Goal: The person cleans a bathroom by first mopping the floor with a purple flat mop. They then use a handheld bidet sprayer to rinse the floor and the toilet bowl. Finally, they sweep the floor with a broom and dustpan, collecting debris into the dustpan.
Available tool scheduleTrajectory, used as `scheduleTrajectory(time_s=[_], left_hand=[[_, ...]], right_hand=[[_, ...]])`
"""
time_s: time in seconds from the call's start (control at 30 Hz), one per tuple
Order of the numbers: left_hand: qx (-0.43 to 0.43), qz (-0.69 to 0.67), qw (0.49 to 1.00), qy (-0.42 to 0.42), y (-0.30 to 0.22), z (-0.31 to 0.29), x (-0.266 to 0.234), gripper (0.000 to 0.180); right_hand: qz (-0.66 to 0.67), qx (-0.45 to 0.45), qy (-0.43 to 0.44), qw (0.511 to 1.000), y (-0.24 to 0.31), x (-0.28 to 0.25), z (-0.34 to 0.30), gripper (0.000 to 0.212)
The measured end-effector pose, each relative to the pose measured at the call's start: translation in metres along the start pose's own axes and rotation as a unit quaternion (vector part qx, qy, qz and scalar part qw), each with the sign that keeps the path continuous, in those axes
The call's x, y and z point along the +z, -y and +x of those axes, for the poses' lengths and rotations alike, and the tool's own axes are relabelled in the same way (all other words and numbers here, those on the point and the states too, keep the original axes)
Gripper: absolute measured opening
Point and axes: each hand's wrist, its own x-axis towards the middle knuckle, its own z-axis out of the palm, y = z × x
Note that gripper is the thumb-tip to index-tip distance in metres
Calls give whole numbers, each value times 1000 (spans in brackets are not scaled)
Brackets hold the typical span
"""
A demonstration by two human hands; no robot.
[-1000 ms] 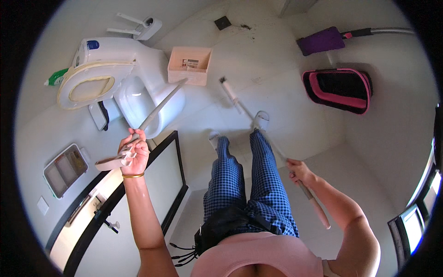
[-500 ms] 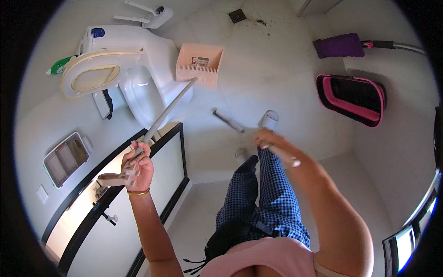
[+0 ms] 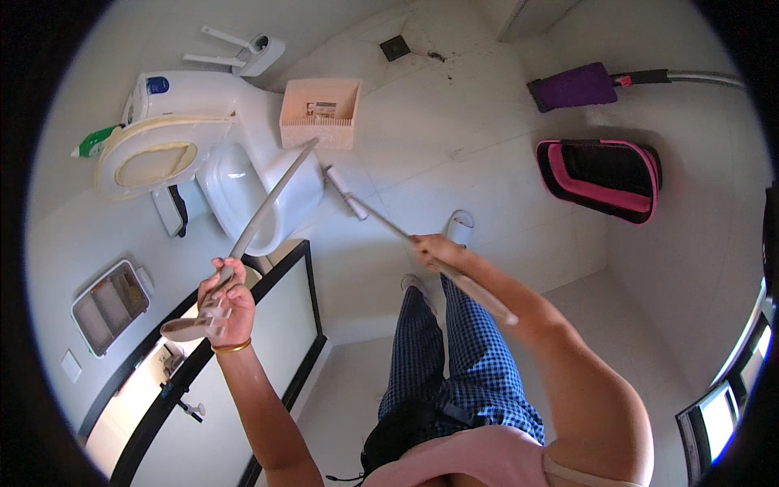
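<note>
Broom head (image 3: 346, 193) has moved closer to the dustpan (image 3: 338, 135), lying beyond the right grip (image 3: 436, 250), clamped on the pole (image 3: 475, 290); left grip (image 3: 230, 302) wraps the dustpan's handle (image 3: 271, 203)

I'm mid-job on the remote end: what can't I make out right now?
- Head view: the stretch of broom pole gripped by the right hand, which covers it.
- Head view: the far end of the mop pole, cut off by the fisheye's dark rim.
- Head view: the dark bits near the floor drain, too small to identify.
</note>
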Motion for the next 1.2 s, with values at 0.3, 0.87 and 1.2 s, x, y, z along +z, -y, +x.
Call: scheduleTrajectory(time_s=[0.3, 0.87, 1.2], left_hand=[[-1, 35, 999, -13, 4, 6, 4, 19], [-104, 85, 986, -98, -49, 128, -4, 19], [-188, 215, 952, -105, -105, 232, 6, 21]], right_hand=[[19, -11, -74, 997, 33, -37, 40, 5], [100, -89, -280, 951, 4, 5, -200, 46], [316, -57, -525, 788, -64, 39, -82, 21]])
